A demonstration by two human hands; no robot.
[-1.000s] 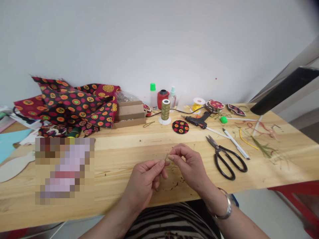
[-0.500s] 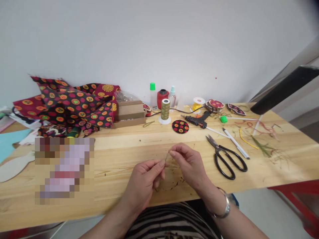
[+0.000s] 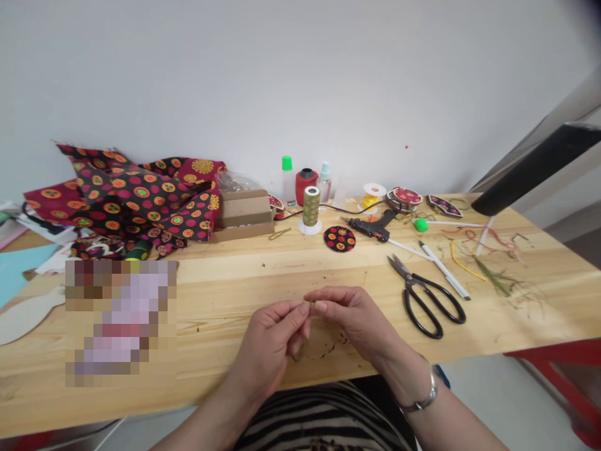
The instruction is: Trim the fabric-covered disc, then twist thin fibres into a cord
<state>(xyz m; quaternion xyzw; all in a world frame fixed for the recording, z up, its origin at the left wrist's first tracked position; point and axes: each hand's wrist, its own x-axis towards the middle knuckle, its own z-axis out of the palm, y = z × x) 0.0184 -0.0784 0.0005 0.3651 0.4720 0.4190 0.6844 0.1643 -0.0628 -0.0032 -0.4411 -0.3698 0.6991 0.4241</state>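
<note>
Close to the table's front edge, my left hand [image 3: 278, 331] and my right hand [image 3: 350, 313] meet at the fingertips. Both are closed, pinching a thin olive cord [image 3: 312, 304] between thumb and fingers; most of it is hidden by the fingers, and a bit hangs under my left hand. Dark scraps [image 3: 339, 341] lie on the wood below my right hand. Black-handled scissors [image 3: 416, 291] rest to the right, blades slightly apart. Beyond my hands are a round patterned fabric piece [image 3: 339, 238] and an upright spool of olive thread [image 3: 311, 208].
Patterned cloth [image 3: 154, 194] is heaped at the back left beside a cardboard box [image 3: 246, 213]. A black glue gun [image 3: 373, 225], a white pen [image 3: 444, 270] and cord scraps [image 3: 498, 275] lie to the right. Bottles and a red spool [image 3: 307, 186] stand along the wall.
My right hand has come down and left, so its fingertips now touch those of my left hand. The cord stretch between them has shortened. My left hand has barely moved.
</note>
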